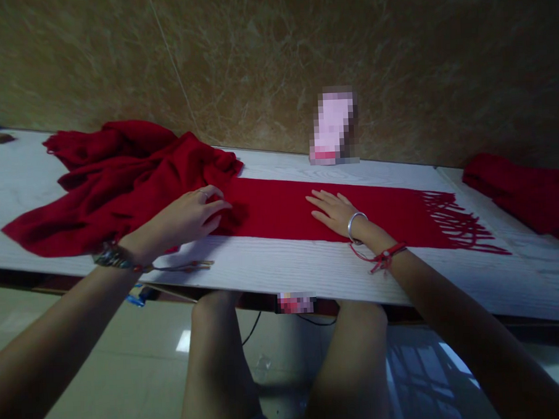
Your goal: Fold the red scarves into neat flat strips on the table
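A red fringed scarf [284, 209] lies across a white wooden table [282, 271]. Its right part is spread flat with the fringe [456, 223] at the far right; its left part is bunched in a heap [116, 179]. My left hand [191, 216] rests on the scarf where the heap meets the flat part, fingers curled and pressing the cloth. My right hand [333, 212] lies flat on the smooth stretch, fingers stretched out toward the left. A silver bangle and a red cord sit on that wrist.
Another red cloth [524, 192] lies at the table's right end. A blurred pink object [332, 128] stands against the marbled brown wall behind. My knees [285, 345] show under the table's front edge, over a glossy tiled floor.
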Available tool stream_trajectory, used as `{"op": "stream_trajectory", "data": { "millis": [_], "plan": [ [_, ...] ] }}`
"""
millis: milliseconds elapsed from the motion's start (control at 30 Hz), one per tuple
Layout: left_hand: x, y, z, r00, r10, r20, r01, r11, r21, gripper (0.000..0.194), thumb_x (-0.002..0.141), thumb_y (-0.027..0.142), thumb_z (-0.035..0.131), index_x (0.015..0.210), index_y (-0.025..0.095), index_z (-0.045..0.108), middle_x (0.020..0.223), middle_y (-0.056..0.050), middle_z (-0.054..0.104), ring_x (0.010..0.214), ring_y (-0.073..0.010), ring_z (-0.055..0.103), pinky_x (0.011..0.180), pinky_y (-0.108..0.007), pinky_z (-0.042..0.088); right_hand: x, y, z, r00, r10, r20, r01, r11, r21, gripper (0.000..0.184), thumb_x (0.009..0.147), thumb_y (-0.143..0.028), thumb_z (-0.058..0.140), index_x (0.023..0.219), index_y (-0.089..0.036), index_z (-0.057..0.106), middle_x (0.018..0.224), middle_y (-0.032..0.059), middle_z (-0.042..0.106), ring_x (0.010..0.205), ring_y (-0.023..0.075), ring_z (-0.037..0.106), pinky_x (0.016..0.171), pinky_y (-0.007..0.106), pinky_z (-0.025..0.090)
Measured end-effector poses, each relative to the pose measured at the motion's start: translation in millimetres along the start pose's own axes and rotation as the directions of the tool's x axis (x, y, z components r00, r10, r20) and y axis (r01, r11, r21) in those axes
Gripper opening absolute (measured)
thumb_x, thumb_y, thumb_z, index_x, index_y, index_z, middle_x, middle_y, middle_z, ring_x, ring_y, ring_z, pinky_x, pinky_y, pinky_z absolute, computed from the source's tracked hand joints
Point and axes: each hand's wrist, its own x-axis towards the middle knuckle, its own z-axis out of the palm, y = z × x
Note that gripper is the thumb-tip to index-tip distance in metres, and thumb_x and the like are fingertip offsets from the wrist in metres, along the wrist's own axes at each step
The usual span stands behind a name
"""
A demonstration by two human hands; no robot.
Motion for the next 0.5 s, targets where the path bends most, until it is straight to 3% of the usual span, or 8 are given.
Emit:
{"op": "stream_trajectory", "data": {
  "millis": [167, 300, 500],
  "plan": [
    [-21, -7, -8.7, 0.993, 0.076, 0.09, -0.089, 0.985, 0.148, 0.042, 0.078, 0.013, 0.038, 0.109, 0.015, 0.065, 0.113, -0.011, 0.062, 0.097, -0.0212, 0.056, 0.091, -0.038, 0.042, 0, -1, 0, 1.0, -0.002, -0.011, 0.002, 1.0, -0.017, 0.05, 0.093, -0.041, 0.033, 0.141, -0.029, 0.04, 0.151, 0.0032, 0.034, 0.14, 0.0233, 0.029, 0.112, 0.053, 0.023],
    [-20, -6, -10.9, 0.994, 0.057, 0.098, -0.086, 0.942, 0.324, 0.041, 0.087, 0.015, 0.028, 0.103, 0.012, 0.065, 0.107, -0.014, 0.065, 0.096, -0.0227, 0.057, 0.09, -0.041, 0.04, -1, -3, -2, 1.0, 0.017, 0.006, -0.017, 1.0, -0.024, 0.05, 0.094, -0.038, 0.034, 0.142, -0.026, 0.04, 0.151, 0.0051, 0.033, 0.14, 0.0232, 0.028, 0.112, 0.053, 0.023],
    [-25, -12, -24.6, 0.993, 0.081, 0.089, -0.103, 0.953, 0.284, 0.047, 0.086, 0.011, 0.023, 0.105, 0.015, 0.066, 0.105, -0.012, 0.065, 0.09, -0.021, 0.057, 0.083, -0.037, 0.043, -2, -5, -3, 1.0, 0.015, -0.01, -0.015, 1.0, -0.013, 0.049, 0.093, -0.039, 0.034, 0.14, -0.028, 0.041, 0.151, 0.0042, 0.035, 0.14, 0.0227, 0.029, 0.112, 0.053, 0.023]
  ]
}}
